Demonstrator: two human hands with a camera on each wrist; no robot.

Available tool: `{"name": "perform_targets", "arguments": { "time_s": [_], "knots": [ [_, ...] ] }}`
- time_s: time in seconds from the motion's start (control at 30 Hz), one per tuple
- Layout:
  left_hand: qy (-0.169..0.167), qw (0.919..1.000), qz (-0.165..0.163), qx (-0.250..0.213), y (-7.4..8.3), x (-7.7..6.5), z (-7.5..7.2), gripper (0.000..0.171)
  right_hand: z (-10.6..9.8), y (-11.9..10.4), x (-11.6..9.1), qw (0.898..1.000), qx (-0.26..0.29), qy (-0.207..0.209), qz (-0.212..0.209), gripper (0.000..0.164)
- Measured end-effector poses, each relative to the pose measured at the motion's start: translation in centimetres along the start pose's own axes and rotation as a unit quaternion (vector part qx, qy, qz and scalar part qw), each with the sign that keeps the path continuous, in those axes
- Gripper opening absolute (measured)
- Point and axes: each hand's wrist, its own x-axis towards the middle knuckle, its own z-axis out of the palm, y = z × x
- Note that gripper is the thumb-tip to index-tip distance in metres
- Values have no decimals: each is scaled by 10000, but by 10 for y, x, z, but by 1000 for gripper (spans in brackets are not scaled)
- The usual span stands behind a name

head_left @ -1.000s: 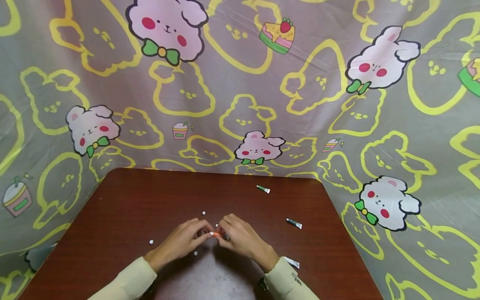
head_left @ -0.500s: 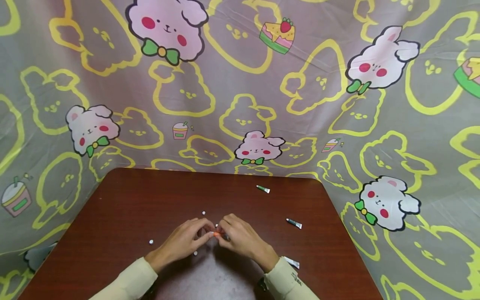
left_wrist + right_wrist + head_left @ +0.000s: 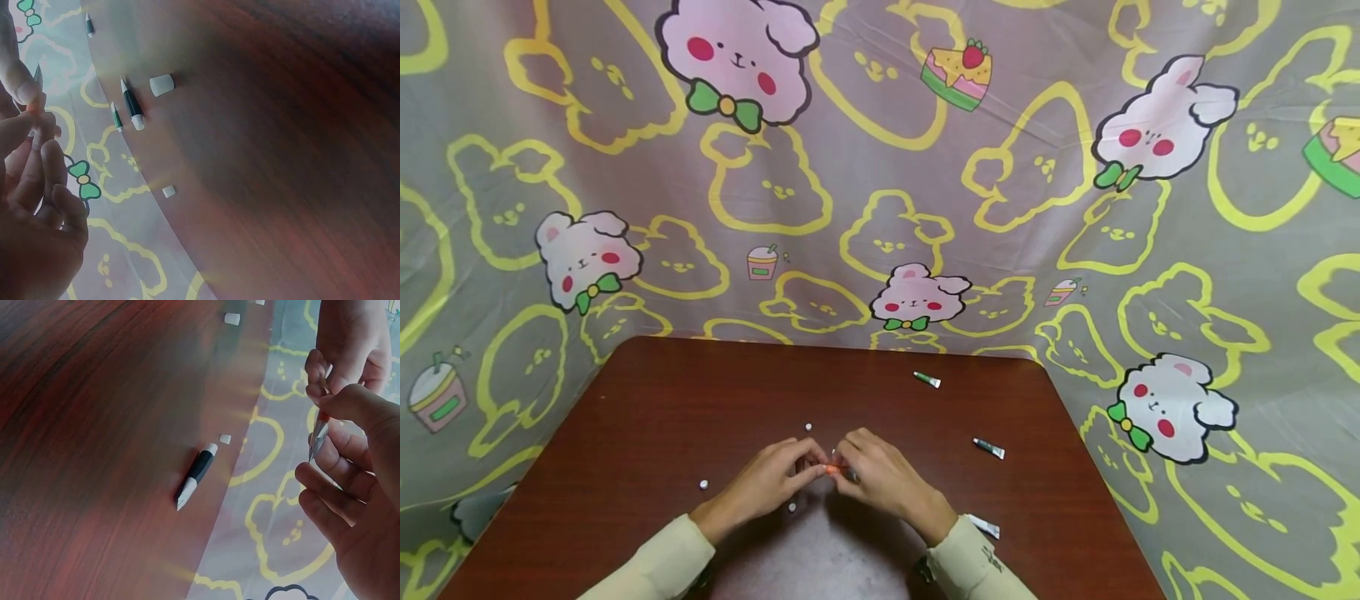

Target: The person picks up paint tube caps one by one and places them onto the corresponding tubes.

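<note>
A small orange paint tube [image 3: 832,470] is between both hands, just above the table. My right hand [image 3: 883,477] pinches its body with thumb and fingers. Its flat silver tail [image 3: 317,440] sticks out below the thumb in the right wrist view. My left hand [image 3: 769,479] pinches the other end, and its fingertips hide the nozzle end. Fingertips of both hands nearly meet around the tube. Small white caps lie about the hands: one cap [image 3: 808,427] beyond them, one cap [image 3: 792,507] by the left wrist, another cap [image 3: 703,484] further left.
On the right of the brown table [image 3: 700,392] lie a green paint tube [image 3: 927,380], a dark paint tube [image 3: 988,448] and a pale tube [image 3: 984,526] beside the right sleeve. Another dark tube with a white end [image 3: 197,472] shows in the right wrist view. Patterned cloth [image 3: 820,192] surrounds the table.
The left fingertips have closed in over the tube's white end, which showed a second ago. Otherwise the hands hold nearly the same place, and the tubes and caps on the table stay put.
</note>
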Motion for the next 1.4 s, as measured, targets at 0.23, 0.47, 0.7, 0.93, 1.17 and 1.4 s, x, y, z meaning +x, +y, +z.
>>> {"name": "perform_targets", "arguments": {
  "time_s": [0.23, 0.47, 0.7, 0.93, 1.17, 1.4],
  "knots": [
    [117, 9992, 302, 222, 0, -1, -1, 16, 2, 1, -1, 10000, 64, -38, 14, 18],
    [474, 9886, 1063, 957, 1, -1, 0, 22, 3, 1, -2, 9999, 45, 8, -141, 19],
    [643, 9735, 1569, 1532, -2, -2, 2, 28, 4, 0, -3, 9997, 90, -14, -220, 17],
    [366, 9758, 1603, 1439, -3, -4, 0, 28, 4, -1, -5, 9997, 37, 11, -226, 18],
    [79, 9798, 1437, 1391, -3, -8, -2, 30, 7, 0, -12, 9998, -58, -44, -201, 21],
    [-186, 9807, 1149, 1569, -5, -10, -3, 26, 12, 0, -21, 9998, -119, -113, -134, 20]
  ]
}}
